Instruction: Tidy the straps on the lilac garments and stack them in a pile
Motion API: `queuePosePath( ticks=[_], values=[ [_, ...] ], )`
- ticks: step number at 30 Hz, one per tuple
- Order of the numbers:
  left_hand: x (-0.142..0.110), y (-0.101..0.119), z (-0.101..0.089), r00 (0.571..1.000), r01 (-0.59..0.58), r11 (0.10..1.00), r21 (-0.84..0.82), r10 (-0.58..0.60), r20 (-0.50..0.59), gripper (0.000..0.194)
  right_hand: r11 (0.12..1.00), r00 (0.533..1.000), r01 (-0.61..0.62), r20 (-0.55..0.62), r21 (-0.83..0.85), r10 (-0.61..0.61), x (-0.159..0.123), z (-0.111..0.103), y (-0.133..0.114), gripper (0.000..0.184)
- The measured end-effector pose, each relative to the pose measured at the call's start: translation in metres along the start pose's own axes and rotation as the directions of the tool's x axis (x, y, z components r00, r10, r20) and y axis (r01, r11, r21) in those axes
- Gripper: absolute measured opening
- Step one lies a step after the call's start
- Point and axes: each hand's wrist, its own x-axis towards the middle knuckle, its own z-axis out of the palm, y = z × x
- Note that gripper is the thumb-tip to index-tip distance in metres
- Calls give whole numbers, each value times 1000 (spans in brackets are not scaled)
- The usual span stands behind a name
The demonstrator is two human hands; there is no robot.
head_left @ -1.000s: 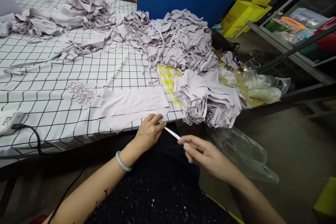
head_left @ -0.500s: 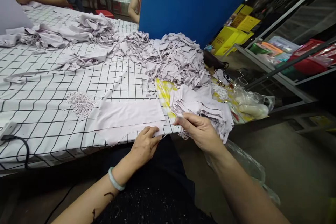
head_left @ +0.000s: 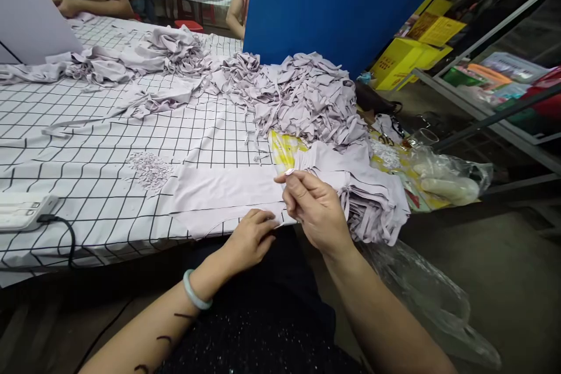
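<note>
A flat pale lilac fabric piece (head_left: 228, 184) lies at the table's front edge, with a second layer showing along its near side. The fingers of my left hand (head_left: 249, 239) lie on its near right corner, thumb apart from them. Raised just right of it, my right hand (head_left: 315, 204) pinches a small whitish piece (head_left: 289, 172) between thumb and fingertips; its exact kind is too small to tell. Behind my right hand a stack of the same fabric (head_left: 372, 178) hangs over the table edge. A heap of tiny pale bits (head_left: 149, 172) sits left of the flat piece.
A large pile of lilac fabric strips (head_left: 311, 96) stands before a blue panel (head_left: 342, 6). On the left are a white power bank (head_left: 26, 210) and its black cable. Plastic bags (head_left: 451, 181) lie to the right. Other people sit across the table.
My right hand has moved up and slightly left, bringing the small piece higher above the fabric. The thin strand between my hands no longer shows. The camera view has shifted a little left.
</note>
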Motion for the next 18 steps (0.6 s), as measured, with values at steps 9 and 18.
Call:
queuePosePath(
  ticks=[9,18],
  values=[
    [5,37,-51,896,346,784,-516,-439,-66,19,921,984,-114,89,-371,158,-31,15,39,36],
    [2,8,-41,955,287,942,-176,-295,-17,11,913,952,-286,27,-293,306,-39,3,65,28]
  ],
)
